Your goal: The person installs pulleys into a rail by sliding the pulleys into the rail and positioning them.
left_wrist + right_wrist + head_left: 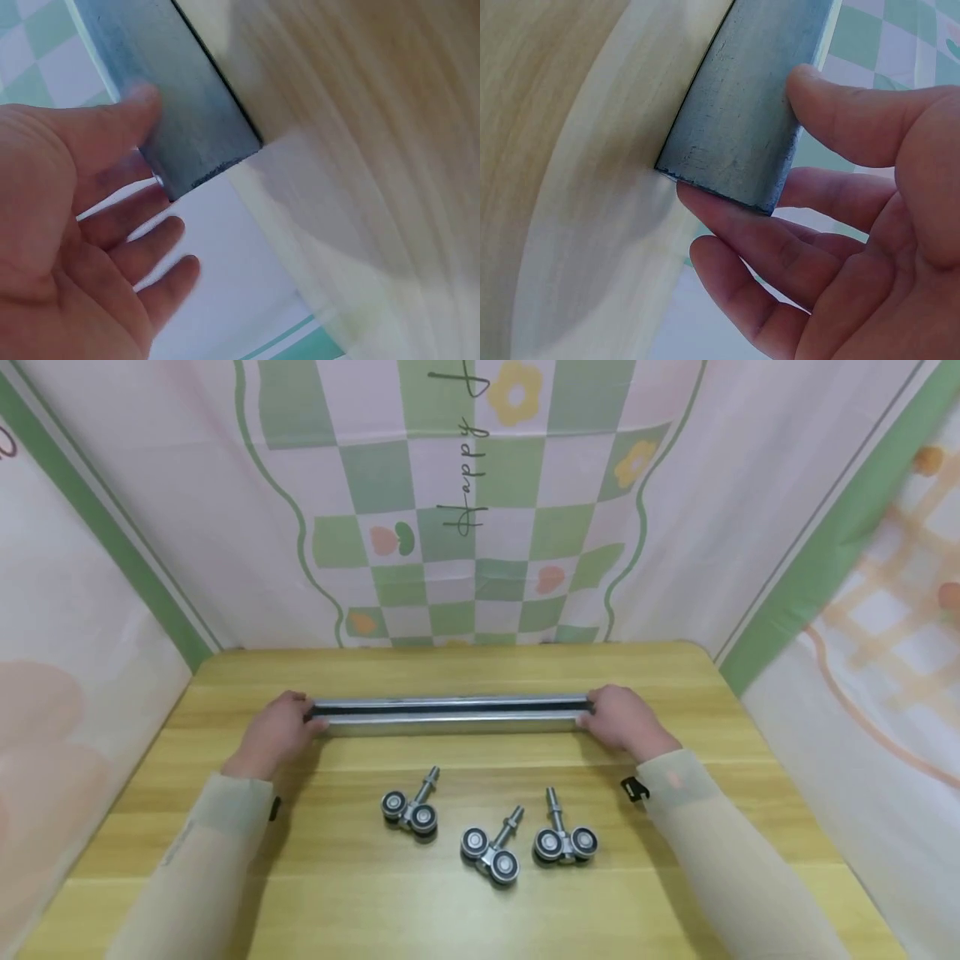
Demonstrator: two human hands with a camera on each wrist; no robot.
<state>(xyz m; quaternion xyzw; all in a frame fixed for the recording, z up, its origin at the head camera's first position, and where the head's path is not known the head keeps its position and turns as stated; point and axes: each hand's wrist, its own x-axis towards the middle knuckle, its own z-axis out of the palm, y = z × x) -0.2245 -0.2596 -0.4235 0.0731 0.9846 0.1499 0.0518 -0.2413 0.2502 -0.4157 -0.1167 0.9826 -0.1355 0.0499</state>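
Note:
A straight metal channel rail (pixel 450 724) lies crosswise toward the back of the wooden table, its long dark slot facing up. My left hand (pixel 279 732) pinches its left end; in the left wrist view the thumb (pixel 120 124) presses the near side and the lower fingers spread past the cut end. At the other end, my right hand (pixel 624 720) holds the rail between thumb (pixel 840 112) and fingers, one fingertip touching the cut end. Nearer the front are three twin-wheel roller trolleys with threaded bolts: left (pixel 409 816), middle (pixel 491 856) and right (pixel 564 843).
The wooden table (pixel 337 893) has rounded back corners. Patterned cloth (pixel 442 477) hangs behind it, with more cloth panels on the left (pixel 82 610) and right (pixel 840 693). A small black clip (pixel 635 790) sits by the right sleeve.

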